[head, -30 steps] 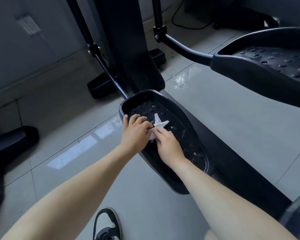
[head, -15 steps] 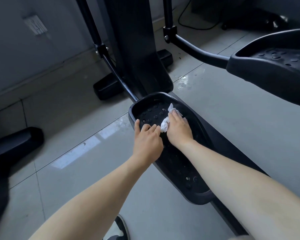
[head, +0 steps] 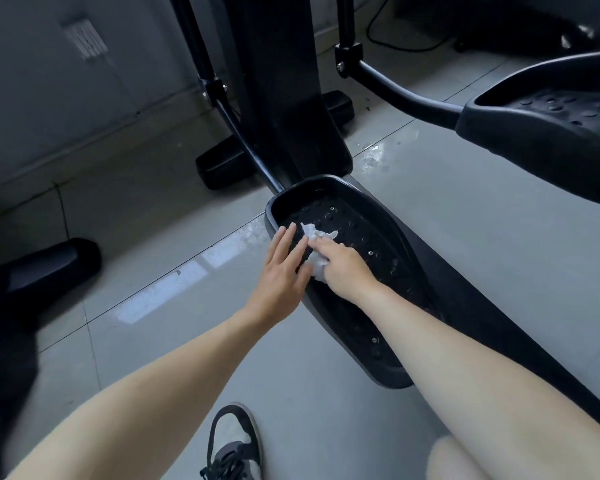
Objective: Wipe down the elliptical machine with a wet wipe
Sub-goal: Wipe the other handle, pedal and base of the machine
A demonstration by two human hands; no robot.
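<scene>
1. Wipe (head: 317, 262) lies crumpled on the pedal (head: 378, 244), far end, held under right grip (head: 343, 268), forefinger pressing it down.
2. Left grip (head: 284, 268) is flat, fingers straight, at the pedal's left rim.
3. We judge the wipe soft, light and damp: bunch it under the fingertips.

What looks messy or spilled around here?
A wet patch glistens on the floor beside the elliptical's upright post, and more droplets sit left of the near pedal. It looks like splashed water. The wet wipe under the right hand is only crumpled; nothing looks broken.
</scene>
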